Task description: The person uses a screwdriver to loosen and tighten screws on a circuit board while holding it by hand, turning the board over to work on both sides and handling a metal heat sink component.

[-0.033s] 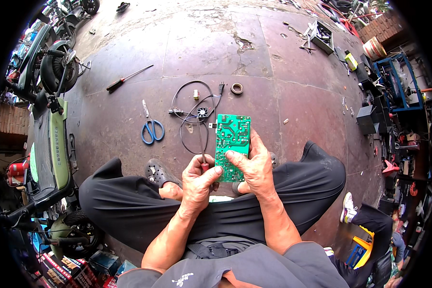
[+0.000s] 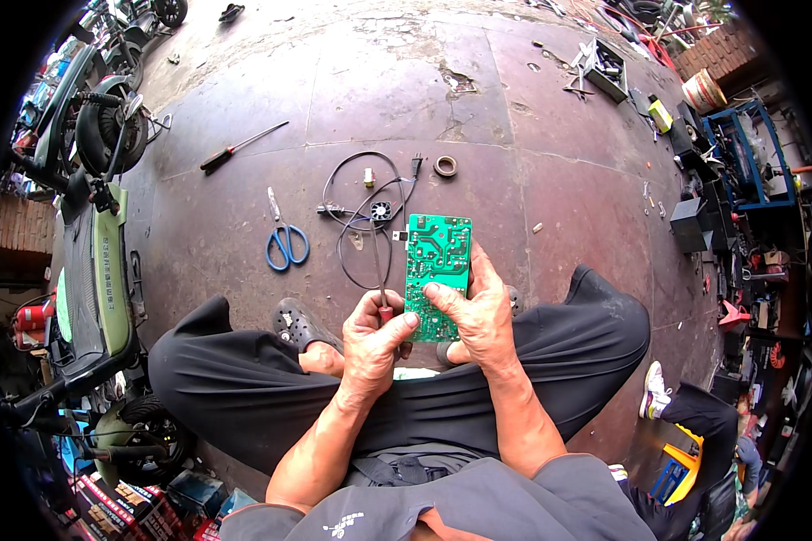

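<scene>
Upright before me is a green circuit board (image 2: 440, 243), its soldered side showing. My right hand (image 2: 480, 311) is closed on its right edge, thumb pressed on the face. A small metal-tabbed part (image 2: 400, 235) sticks out past the board's left edge. My left hand (image 2: 373, 341) is closed round a red-handled screwdriver (image 2: 385, 313), whose thin shaft points away from me. The left thumb tip also rests at the board's lower left edge. Fingers behind the board are hidden. Beyond the hands lie a black power cord (image 2: 341, 162) and a small black fan (image 2: 381, 211).
Blue-handled scissors (image 2: 287, 248) and another screwdriver (image 2: 216, 160) lie on the floor to the left. A tape roll (image 2: 445, 166) sits beyond the board. A scooter (image 2: 108, 270) stands far left; a metal tool box (image 2: 604, 68) is far right. Another person's shoe (image 2: 656, 391) is at right.
</scene>
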A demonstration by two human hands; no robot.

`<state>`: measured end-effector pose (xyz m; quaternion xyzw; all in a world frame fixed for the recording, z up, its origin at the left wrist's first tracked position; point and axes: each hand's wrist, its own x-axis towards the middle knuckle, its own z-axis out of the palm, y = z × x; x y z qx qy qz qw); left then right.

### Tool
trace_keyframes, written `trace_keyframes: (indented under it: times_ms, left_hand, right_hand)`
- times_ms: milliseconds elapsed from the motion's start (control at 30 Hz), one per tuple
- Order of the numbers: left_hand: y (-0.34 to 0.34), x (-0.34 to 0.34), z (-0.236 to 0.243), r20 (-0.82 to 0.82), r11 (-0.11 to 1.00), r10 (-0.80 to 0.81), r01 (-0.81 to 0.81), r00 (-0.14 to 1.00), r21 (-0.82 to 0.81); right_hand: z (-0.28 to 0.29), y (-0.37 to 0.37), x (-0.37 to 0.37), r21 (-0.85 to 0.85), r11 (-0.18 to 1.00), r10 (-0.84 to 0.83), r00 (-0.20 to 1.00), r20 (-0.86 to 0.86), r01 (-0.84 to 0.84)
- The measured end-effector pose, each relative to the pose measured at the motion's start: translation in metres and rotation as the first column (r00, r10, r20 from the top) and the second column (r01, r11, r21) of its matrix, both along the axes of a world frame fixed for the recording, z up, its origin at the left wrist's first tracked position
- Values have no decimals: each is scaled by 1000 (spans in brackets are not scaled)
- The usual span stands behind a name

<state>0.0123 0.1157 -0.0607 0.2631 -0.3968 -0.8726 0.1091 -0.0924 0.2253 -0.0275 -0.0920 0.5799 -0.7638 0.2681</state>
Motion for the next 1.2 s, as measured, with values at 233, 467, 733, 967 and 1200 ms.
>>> trace_keyframes:
  times_ms: [233, 467, 733, 967, 1200]
  left_hand:
    - [-3, 0, 3, 22, 994, 22, -24, 1000, 108]
    - [-6, -1, 1, 50, 990, 25, -32, 998, 141]
    - [-7, 0, -4, 35, 985, 50, -55, 998, 163]
    - [-6, 1, -3, 24, 988, 34, -37, 999, 147]
    - [-5, 1, 0, 31, 990, 26, -30, 999, 135]
  right_hand:
    - [4, 1, -1, 2, 999, 43, 997, 71, -44]
    - [2, 4, -3, 17, 997, 69, 992, 110, -72]
    - [-1, 6, -6, -60, 996, 75, 983, 168, -66]
    - [2, 4, -3, -43, 995, 99, 990, 102, -95]
    - [2, 5, -3, 5, 990, 137, 989, 60, -138]
